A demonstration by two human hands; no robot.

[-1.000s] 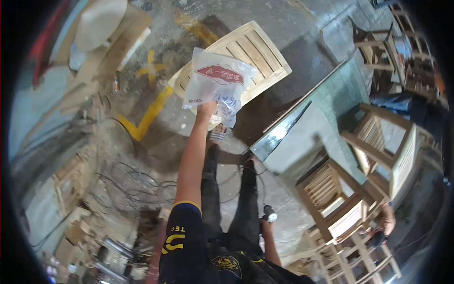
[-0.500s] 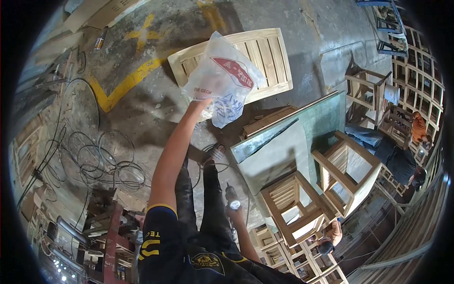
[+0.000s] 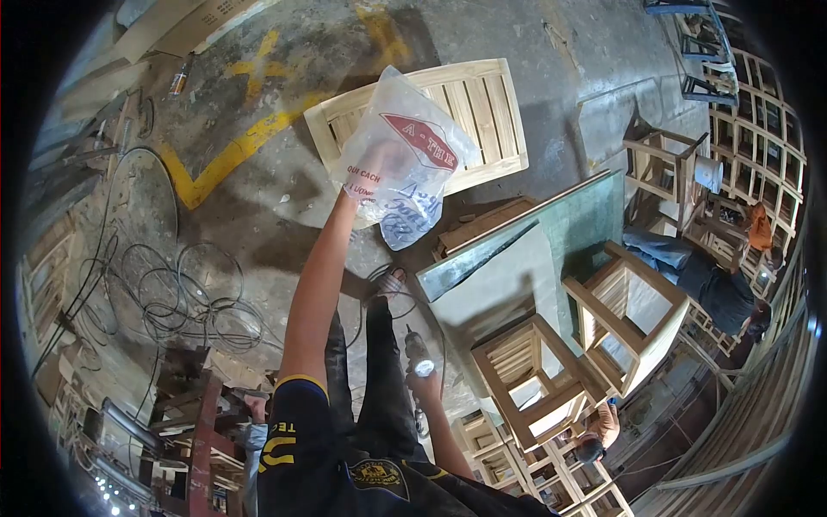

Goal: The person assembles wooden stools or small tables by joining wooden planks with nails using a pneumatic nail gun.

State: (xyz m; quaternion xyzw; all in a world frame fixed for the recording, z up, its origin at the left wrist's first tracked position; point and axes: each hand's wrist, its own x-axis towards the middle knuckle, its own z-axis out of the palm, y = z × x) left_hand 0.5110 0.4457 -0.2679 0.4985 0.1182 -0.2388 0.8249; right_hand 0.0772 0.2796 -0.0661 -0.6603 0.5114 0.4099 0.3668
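My left hand (image 3: pixel 363 179) is stretched out in front of me, gripping a clear plastic bag (image 3: pixel 403 148) with a red label and blue writing. The bag hangs over the near edge of a slatted wooden panel (image 3: pixel 482 99) that lies on the concrete floor. My right hand (image 3: pixel 428 386) is down by my right leg, closed around a power tool (image 3: pixel 419 355) with a shiny front end. My dark trousers and a sandalled foot (image 3: pixel 389 282) show between the two arms.
A green-topped table (image 3: pixel 517 267) stands just right of my legs, with wooden chair frames (image 3: pixel 527 379) on and beside it. Coiled cables (image 3: pixel 181 297) lie on the floor at left by yellow floor markings (image 3: pixel 228 155). Another person (image 3: pixel 711 280) sits at right among stacked frames.
The view has swung left, bringing the cables and yellow lines into sight. My left hand still holds the bag out; the bag has dropped a little and turned. The right hand shifted slightly left.
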